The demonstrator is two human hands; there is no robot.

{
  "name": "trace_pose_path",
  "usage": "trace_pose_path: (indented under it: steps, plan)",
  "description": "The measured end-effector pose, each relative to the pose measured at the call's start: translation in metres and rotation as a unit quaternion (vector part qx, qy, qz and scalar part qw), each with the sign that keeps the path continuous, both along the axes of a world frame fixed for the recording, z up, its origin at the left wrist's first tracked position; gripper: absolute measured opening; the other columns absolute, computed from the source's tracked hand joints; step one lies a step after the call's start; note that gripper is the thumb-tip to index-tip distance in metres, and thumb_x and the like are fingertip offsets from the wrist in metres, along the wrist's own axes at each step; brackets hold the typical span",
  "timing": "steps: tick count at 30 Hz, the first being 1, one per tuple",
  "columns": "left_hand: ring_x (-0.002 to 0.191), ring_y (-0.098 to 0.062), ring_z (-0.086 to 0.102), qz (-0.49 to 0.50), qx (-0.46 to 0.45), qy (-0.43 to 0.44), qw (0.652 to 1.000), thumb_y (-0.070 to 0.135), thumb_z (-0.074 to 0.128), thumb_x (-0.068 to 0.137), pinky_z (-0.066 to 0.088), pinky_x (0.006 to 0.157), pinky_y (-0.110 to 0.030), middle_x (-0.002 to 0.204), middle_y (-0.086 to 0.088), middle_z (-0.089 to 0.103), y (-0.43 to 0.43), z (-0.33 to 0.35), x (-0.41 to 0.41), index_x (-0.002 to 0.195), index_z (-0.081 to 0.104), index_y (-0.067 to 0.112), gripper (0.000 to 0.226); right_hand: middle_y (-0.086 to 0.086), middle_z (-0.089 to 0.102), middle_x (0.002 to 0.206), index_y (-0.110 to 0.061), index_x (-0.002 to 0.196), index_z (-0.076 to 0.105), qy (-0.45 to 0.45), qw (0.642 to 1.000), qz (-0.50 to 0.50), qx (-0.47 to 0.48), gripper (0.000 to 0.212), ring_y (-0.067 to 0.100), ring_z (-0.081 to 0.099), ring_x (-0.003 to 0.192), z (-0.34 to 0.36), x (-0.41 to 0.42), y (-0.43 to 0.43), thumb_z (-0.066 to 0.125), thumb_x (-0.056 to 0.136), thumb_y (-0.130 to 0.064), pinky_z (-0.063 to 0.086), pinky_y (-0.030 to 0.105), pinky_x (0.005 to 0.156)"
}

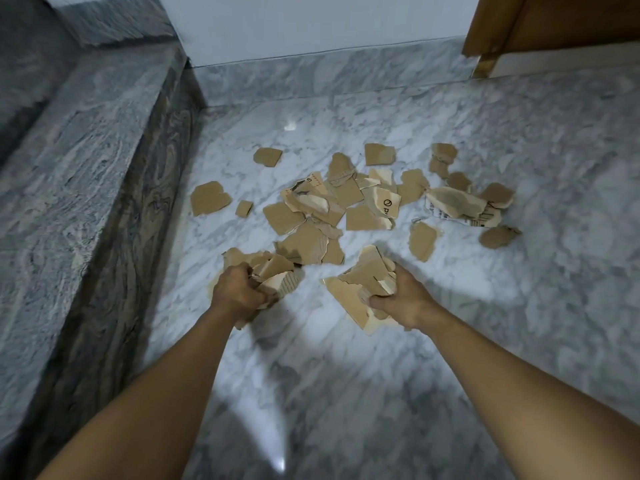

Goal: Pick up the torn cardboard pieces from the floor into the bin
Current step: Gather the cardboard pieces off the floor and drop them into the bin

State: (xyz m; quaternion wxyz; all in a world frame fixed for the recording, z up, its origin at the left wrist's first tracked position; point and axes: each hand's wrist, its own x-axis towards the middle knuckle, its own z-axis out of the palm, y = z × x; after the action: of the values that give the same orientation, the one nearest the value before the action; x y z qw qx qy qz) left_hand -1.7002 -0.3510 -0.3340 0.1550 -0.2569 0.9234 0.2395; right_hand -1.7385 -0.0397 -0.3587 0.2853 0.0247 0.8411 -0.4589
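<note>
Several torn brown cardboard pieces lie scattered on the white marble floor, thickest in the middle. My left hand is closed around a bunch of crumpled cardboard scraps at the near left edge of the pile. My right hand grips a stack of larger flat cardboard pieces just above the floor. Single scraps sit apart at the far left and at the right. No bin is in view.
A grey granite step rises along the left side. A white wall closes the back. A wooden door and frame stand at the top right. Bare marble floor stretches between me and the pile.
</note>
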Motion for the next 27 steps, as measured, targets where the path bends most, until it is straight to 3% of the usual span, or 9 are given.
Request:
trace_pose_path:
  steps: [2, 5, 7, 12, 14, 19, 23, 25, 27]
  plan:
    - [0.098, -0.028, 0.06, -0.003, 0.011, 0.015, 1.0, 0.033, 0.088, 0.065, 0.051, 0.076, -0.035, 0.105, -0.006, 0.066, 0.003, 0.002, 0.002, 0.105, 0.059, 0.015, 0.052, -0.009, 0.064, 0.12, -0.033, 0.134, 0.046, -0.005, 1.0, 0.008, 0.005, 0.064, 0.018, 0.065, 0.106, 0.002, -0.001, -0.001, 0.077, 0.078, -0.028, 0.054, 0.026, 0.067]
    - [0.105, -0.026, 0.06, 0.007, 0.067, 0.034, 0.997, 0.027, 0.086, 0.07, 0.052, 0.083, -0.034, 0.11, -0.001, 0.066, 0.006, 0.003, 0.004, 0.119, 0.057, 0.016, 0.059, -0.009, 0.065, 0.118, -0.031, 0.131, 0.048, -0.018, 1.0, 0.018, 0.0, 0.06, 0.017, 0.066, 0.107, 0.002, -0.004, 0.0, 0.077, 0.079, -0.028, 0.055, 0.033, 0.087]
    - [0.104, -0.024, 0.059, 0.023, 0.112, 0.042, 0.993, 0.022, 0.085, 0.072, 0.048, 0.081, -0.03, 0.106, 0.001, 0.064, 0.01, 0.008, 0.005, 0.121, 0.055, 0.016, 0.058, -0.009, 0.065, 0.116, -0.031, 0.129, 0.05, -0.028, 1.0, 0.003, -0.014, 0.057, 0.016, 0.065, 0.107, 0.001, -0.001, 0.001, 0.077, 0.078, -0.029, 0.055, 0.035, 0.09]
    - [0.101, -0.023, 0.064, 0.052, 0.223, 0.054, 0.972, 0.026, 0.087, 0.061, 0.055, 0.089, -0.039, 0.11, -0.001, 0.068, 0.026, 0.018, 0.002, 0.116, 0.056, 0.021, 0.063, -0.012, 0.062, 0.113, -0.031, 0.127, 0.045, -0.039, 0.996, -0.059, -0.059, 0.05, 0.0, 0.062, 0.086, 0.007, 0.02, 0.001, 0.074, 0.087, -0.022, 0.051, 0.028, 0.076]
    - [0.101, -0.023, 0.067, 0.049, 0.253, 0.046, 0.965, 0.034, 0.082, 0.055, 0.056, 0.091, -0.043, 0.112, 0.0, 0.07, 0.036, 0.019, 0.002, 0.119, 0.056, 0.023, 0.07, -0.013, 0.064, 0.112, -0.032, 0.127, 0.045, -0.051, 0.992, -0.076, -0.086, 0.048, 0.004, 0.067, 0.087, 0.014, 0.024, 0.007, 0.072, 0.089, -0.021, 0.051, 0.025, 0.071]
    - [0.091, -0.024, 0.069, 0.018, 0.322, 0.028, 0.946, 0.029, 0.071, 0.065, 0.055, 0.077, -0.033, 0.1, -0.003, 0.073, 0.071, 0.04, -0.011, 0.114, 0.064, 0.018, 0.05, -0.002, 0.073, 0.111, -0.028, 0.121, 0.059, -0.074, 0.972, -0.158, -0.156, 0.037, 0.016, 0.071, 0.096, 0.058, 0.02, 0.04, 0.075, 0.088, -0.022, 0.054, 0.036, 0.066]
    - [0.073, -0.021, 0.059, 0.004, 0.359, 0.031, 0.933, 0.02, 0.065, 0.069, 0.045, 0.064, -0.026, 0.079, -0.002, 0.066, 0.112, 0.077, -0.037, 0.088, 0.066, 0.015, 0.019, 0.007, 0.074, 0.111, -0.016, 0.122, 0.063, -0.095, 0.945, -0.207, -0.233, 0.035, 0.024, 0.07, 0.095, 0.104, 0.014, 0.056, 0.072, 0.089, -0.011, 0.051, 0.027, 0.053]
    - [0.072, -0.021, 0.058, -0.04, 0.366, 0.027, 0.929, 0.013, 0.063, 0.077, 0.045, 0.062, -0.027, 0.076, 0.0, 0.066, 0.14, 0.099, -0.049, 0.079, 0.065, 0.018, 0.005, 0.005, 0.076, 0.11, -0.015, 0.122, 0.065, -0.065, 0.934, -0.235, -0.26, 0.038, 0.025, 0.072, 0.099, 0.124, 0.014, 0.061, 0.076, 0.086, -0.009, 0.053, 0.026, 0.055]
    - [0.078, -0.024, 0.062, -0.088, 0.372, 0.025, 0.924, 0.014, 0.062, 0.078, 0.048, 0.066, -0.03, 0.08, -0.001, 0.07, 0.166, 0.115, -0.061, 0.083, 0.068, 0.019, 0.01, 0.0, 0.077, 0.106, -0.018, 0.118, 0.067, -0.008, 0.923, -0.289, -0.254, 0.041, 0.021, 0.073, 0.099, 0.139, 0.017, 0.067, 0.081, 0.081, -0.01, 0.053, 0.025, 0.062]
